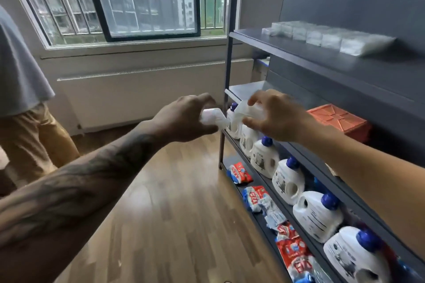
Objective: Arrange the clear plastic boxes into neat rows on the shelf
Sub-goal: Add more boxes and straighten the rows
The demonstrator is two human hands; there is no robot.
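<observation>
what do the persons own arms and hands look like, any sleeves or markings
Both forearms are bare, with no sleeves, gloves, rings or watch in view. The left forearm carries a large dark tattoo running up to the wrist of the left hand. The right hand and forearm show no markings.

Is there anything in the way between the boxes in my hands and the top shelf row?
Nothing visible. Left hand and right hand each hold a clear box, and the shelf in front of the row of boxes lies bare.

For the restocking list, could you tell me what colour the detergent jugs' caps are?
Blue caps on white detergent jugs; the head view shows them.
</observation>
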